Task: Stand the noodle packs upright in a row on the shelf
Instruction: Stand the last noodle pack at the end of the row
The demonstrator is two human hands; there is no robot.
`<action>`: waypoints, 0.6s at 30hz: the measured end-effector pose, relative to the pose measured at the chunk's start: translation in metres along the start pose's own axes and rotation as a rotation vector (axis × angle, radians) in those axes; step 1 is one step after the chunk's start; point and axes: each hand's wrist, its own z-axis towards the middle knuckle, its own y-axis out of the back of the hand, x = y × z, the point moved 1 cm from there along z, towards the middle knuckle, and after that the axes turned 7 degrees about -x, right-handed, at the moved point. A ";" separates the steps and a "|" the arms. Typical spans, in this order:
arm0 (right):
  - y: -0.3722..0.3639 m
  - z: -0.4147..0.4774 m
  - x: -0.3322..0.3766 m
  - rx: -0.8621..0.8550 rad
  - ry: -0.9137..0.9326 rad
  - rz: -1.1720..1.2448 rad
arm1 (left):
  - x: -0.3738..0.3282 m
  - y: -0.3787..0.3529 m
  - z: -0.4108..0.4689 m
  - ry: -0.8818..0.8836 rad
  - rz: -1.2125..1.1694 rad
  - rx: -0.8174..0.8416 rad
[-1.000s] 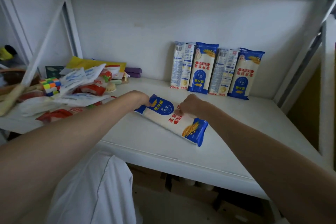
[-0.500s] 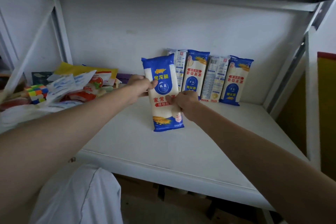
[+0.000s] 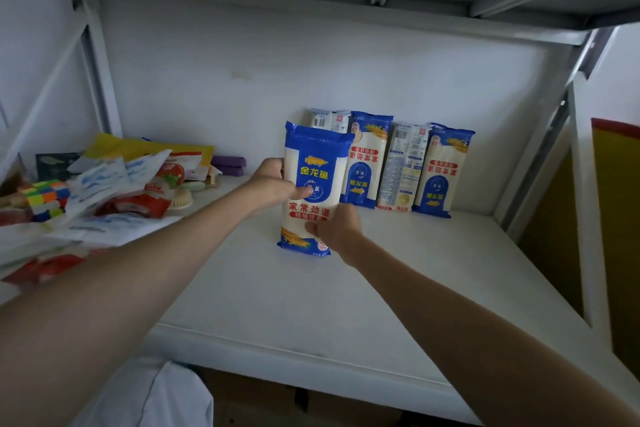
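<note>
Shelf (image 3: 398, 288) holds 4 standing packs (image 3: 398, 166); hands (image 3: 304, 208) grip 1 upright noodle pack (image 3: 313, 163).

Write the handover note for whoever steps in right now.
Left hand: grips the held noodle pack at its left edge, mid-height.
Right hand: grips its lower right.
Held pack: upright, in front of the row's left end, not yet placed.
Done: four packs stand against the back wall.
Left: set this one in the row on the shelf.

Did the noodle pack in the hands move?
Yes. The held noodle pack went from lying flat near the shelf front to upright, closer to the row of packs at the back wall.
</note>
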 end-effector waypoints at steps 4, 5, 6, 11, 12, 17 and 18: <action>-0.013 0.012 -0.010 0.015 0.023 -0.045 | 0.003 0.012 0.018 0.003 0.067 -0.056; -0.018 0.014 -0.015 0.020 0.052 -0.084 | 0.003 0.016 0.024 0.001 0.079 -0.051; -0.025 0.016 -0.020 0.010 0.082 -0.115 | 0.004 0.020 0.030 -0.005 0.085 -0.045; -0.057 0.042 -0.028 -0.083 0.117 -0.103 | 0.019 0.028 0.058 -0.023 0.060 -0.004; -0.062 0.049 -0.027 -0.082 0.122 -0.112 | 0.024 0.030 0.065 -0.020 0.058 0.005; -0.082 0.080 -0.018 -0.107 0.151 -0.115 | 0.062 0.030 0.098 0.023 0.100 0.014; -0.085 0.086 -0.016 -0.106 0.153 -0.105 | 0.066 0.030 0.104 0.033 0.094 -0.005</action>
